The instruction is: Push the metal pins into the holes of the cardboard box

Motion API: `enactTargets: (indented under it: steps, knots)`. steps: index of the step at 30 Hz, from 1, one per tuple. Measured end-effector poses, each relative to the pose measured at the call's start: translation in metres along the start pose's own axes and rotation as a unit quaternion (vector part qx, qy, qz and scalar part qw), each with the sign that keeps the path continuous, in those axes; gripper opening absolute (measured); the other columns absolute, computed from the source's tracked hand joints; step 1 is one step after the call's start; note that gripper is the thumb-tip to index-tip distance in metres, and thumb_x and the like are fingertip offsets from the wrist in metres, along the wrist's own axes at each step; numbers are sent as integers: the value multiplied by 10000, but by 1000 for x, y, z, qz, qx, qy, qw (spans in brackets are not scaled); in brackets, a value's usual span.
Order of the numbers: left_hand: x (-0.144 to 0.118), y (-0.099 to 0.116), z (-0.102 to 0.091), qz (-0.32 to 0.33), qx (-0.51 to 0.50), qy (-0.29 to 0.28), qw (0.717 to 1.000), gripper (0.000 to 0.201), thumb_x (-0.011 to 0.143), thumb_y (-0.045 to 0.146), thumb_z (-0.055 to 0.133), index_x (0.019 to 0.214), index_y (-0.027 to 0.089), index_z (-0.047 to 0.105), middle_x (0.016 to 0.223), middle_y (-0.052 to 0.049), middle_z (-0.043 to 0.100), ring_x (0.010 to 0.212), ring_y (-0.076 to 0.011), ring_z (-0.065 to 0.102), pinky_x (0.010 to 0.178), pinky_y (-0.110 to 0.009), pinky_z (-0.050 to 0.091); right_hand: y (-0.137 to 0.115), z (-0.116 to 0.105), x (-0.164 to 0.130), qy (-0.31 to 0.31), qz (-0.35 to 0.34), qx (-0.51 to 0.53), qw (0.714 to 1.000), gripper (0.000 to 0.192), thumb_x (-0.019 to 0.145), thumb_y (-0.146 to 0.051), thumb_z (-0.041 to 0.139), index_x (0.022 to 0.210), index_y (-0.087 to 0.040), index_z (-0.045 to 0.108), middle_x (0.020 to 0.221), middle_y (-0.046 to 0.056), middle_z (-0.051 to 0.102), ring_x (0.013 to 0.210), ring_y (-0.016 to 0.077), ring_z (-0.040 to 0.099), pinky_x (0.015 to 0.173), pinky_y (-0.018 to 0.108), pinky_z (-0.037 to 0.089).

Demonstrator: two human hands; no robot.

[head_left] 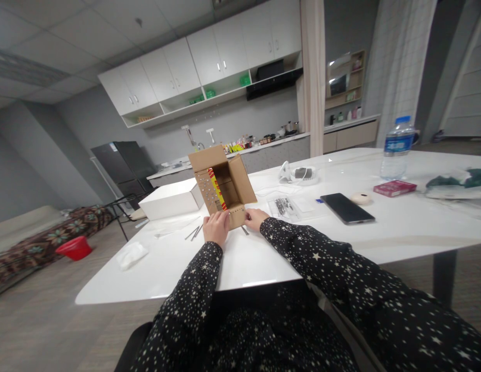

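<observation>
A small open cardboard box (237,192) stands tilted on the white table with its mouth towards me. A yellow and red strip of tape runs along its left side, and small silvery dots cover the left flap. Rows of small dark dots mark the lower flap. My left hand (216,227) grips the lower flap at its left edge. At the box's lower right corner, my right hand (256,219) has its fingers curled together; whatever they pinch is too small to tell. Several thin metal nails or screws (194,233) lie left of my left hand, and another metal piece (245,230) lies between the hands.
Behind the box sits a white box (168,199). To the right lie a clear plastic bag (289,207), a black phone (347,207), a pink packet (394,188) and a water bottle (395,150). A crumpled tissue (132,255) rests near the table's left edge.
</observation>
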State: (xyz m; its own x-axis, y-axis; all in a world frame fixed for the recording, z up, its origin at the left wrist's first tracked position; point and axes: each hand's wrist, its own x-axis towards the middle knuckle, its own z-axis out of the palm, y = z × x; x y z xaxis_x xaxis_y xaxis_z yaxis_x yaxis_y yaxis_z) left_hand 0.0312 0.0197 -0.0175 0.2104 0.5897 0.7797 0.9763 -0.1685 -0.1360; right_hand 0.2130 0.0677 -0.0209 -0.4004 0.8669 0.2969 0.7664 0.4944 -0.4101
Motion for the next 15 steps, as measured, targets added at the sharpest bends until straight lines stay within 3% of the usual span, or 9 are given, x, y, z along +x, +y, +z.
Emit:
enactTargets:
  steps: [15]
  knots:
    - [-1,2,-3,-1,8,-34,999,292,888,279,442,1101,257,640,984,-61,691,870,-204,609,779,-352,330,1,2,2,1,2,4,1000,164,769,-258,535,892,-196,623,915,55,679,853,187,607,695,246,401]
